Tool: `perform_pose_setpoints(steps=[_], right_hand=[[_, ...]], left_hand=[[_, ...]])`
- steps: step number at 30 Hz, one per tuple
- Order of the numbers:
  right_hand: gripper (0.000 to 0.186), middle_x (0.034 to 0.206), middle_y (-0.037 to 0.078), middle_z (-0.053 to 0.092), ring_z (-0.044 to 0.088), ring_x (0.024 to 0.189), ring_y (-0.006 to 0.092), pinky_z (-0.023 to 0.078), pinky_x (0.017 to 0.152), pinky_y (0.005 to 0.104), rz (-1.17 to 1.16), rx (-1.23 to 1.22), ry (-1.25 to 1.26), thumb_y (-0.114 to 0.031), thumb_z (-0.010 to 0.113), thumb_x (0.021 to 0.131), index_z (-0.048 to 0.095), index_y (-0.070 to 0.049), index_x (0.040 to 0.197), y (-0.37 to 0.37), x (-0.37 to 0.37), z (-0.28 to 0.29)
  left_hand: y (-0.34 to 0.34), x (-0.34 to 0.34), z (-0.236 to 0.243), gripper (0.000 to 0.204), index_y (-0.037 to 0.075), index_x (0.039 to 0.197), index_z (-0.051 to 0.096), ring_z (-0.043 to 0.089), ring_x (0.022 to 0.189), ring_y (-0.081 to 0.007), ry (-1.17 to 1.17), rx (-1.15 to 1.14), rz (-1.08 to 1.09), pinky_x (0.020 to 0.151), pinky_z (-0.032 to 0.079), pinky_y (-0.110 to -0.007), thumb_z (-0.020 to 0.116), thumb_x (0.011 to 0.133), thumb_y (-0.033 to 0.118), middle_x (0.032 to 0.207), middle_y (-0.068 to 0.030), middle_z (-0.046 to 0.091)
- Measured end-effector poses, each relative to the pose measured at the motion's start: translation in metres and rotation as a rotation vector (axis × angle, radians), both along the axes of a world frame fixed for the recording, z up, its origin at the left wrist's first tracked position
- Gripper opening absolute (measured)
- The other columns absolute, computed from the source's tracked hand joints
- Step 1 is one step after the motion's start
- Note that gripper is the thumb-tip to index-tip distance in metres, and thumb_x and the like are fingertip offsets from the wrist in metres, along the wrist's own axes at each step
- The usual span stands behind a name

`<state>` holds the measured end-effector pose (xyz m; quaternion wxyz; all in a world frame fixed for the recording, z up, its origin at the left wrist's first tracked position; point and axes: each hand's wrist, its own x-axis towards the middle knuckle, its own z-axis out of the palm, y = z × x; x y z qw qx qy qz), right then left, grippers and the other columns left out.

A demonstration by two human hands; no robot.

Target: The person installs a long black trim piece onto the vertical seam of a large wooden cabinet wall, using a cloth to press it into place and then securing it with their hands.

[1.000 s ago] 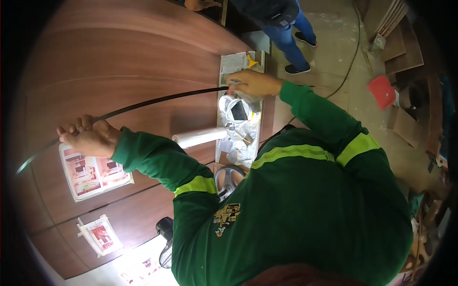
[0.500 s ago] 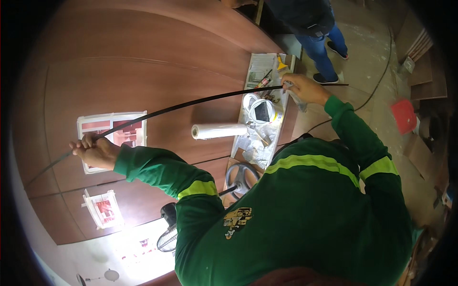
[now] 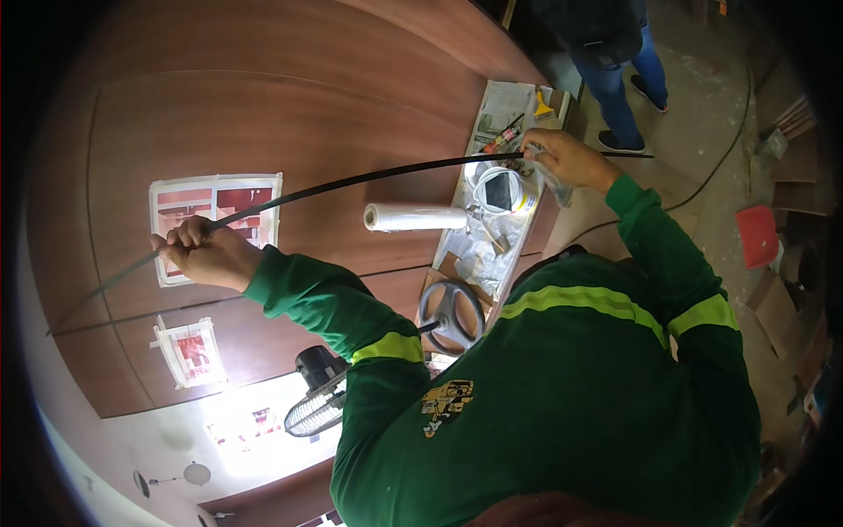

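The scene is taken in by a single fisheye camera worn on the head and pitched steeply downward. The green sweatshirt (image 3: 544, 395) is viewed from above at close range and fills the lower middle and right. The left fingers (image 3: 189, 231) and right fingers (image 3: 535, 144) are kept in frame, farther off, in the upper half. The wood-panelled wall (image 3: 351, 114) is covered on the left, the narrow desk (image 3: 547, 215) is seen obliquely at upper middle, and the floor (image 3: 702, 101) is overlooked at upper right. Straight edges are bowed by the lens, and the corners are blacked out.
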<state>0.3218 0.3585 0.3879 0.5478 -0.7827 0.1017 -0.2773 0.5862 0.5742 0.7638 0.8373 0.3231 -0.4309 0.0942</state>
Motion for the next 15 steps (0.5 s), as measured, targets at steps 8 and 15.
perform_pose_setpoints(steps=[8,15], right_hand=[[0.015,0.097,0.018,0.064,0.062,0.094,0.0295,0.046,0.086,0.0386,0.033,0.033,-0.022,-0.008,0.055,0.094,0.058,-0.002,0.107,0.006,0.007,-0.013],[0.028,0.102,0.021,0.064,0.064,0.097,0.0328,0.050,0.084,0.0437,0.094,0.067,-0.101,-0.021,0.056,0.098,0.059,0.001,0.114,0.030,0.033,0.017]], left_hand=[[-0.025,-0.035,-0.047,0.029,0.000,0.126,0.051,0.033,0.059,-0.0105,0.016,0.055,0.088,0.054,0.031,-0.023,0.044,0.106,0.019,0.085,0.0001,0.045],[-0.064,-0.086,-0.172,0.032,0.014,0.114,0.053,0.034,0.059,-0.0074,0.178,0.192,-0.116,0.052,0.032,-0.023,0.049,0.103,0.043,0.078,0.0040,0.041]])
